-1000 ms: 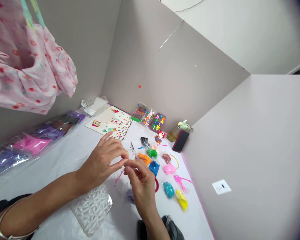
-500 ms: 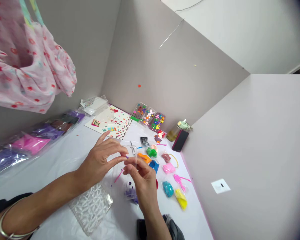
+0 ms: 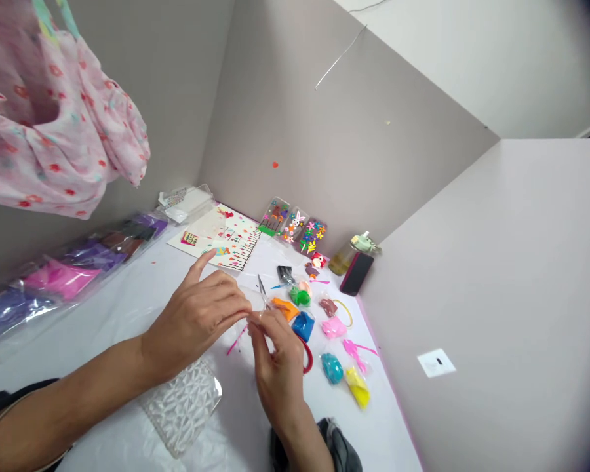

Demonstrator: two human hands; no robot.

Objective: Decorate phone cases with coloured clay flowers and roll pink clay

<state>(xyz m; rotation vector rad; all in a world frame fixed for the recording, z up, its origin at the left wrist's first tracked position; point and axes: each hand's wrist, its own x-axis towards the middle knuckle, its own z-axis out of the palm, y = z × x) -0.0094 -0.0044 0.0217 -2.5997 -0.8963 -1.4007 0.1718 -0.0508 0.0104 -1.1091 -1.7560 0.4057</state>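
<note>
My left hand (image 3: 201, 314) is closed in a pinch, its index finger and thumb together and its little finger raised. My right hand (image 3: 278, 351) pinches too, and the fingertips of both hands meet above the white table (image 3: 246, 432). Whatever lies between them is too small or hidden to make out. Behind the fingertips are scissors with red handles (image 3: 308, 357), partly covered by my right hand. A pink stick (image 3: 236, 340) lies under the hands. Below my left forearm rests a clear textured sheet (image 3: 184, 406).
Wrapped clay lumps lie to the right: orange (image 3: 286, 308), blue (image 3: 303, 326), teal (image 3: 332, 368), yellow (image 3: 357, 388). Decorated phone cases (image 3: 293, 226) lean at the wall beside a bottle (image 3: 341, 262) and a phone (image 3: 356, 274). Bagged packs (image 3: 69, 275) line the left; pink cloth (image 3: 78, 144) hangs above.
My fingertips have come together; the purple bit seen at my left fingertips is now hidden. My right hand has shifted slightly left, and the purple lump below it is out of sight.
</note>
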